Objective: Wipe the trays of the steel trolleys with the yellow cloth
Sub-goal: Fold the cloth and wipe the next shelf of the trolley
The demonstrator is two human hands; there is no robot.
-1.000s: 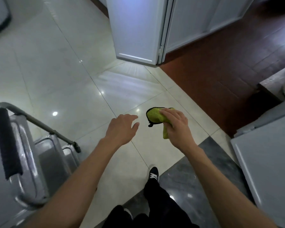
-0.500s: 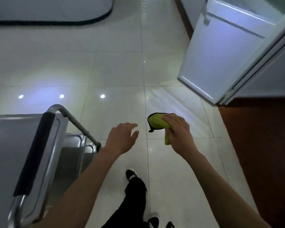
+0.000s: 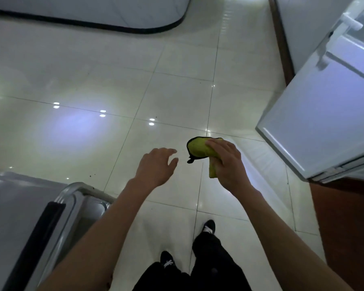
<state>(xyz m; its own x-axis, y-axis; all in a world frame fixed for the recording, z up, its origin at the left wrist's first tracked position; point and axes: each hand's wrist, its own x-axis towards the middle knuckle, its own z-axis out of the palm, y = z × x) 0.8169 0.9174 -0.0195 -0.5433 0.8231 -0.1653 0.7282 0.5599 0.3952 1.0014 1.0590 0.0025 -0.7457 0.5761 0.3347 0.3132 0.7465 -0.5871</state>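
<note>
No wiping under way yet, by the look of it: shiny steel trolley tray (image 3: 15,206) with its black-sleeved push handle (image 3: 38,240) sits untouched at near left, apart from both hands. Whether already wiped, impossible to tell. Bunched yellow cloth with black trim (image 3: 199,149) clasped in right hand (image 3: 227,162), held over pale tiled floor (image 3: 135,91). Left hand (image 3: 156,166) loose, fingers spread, grip holding nothing.

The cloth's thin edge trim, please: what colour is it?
Black, bordering the yellow-green cloth held in the right hand; head view.
</note>
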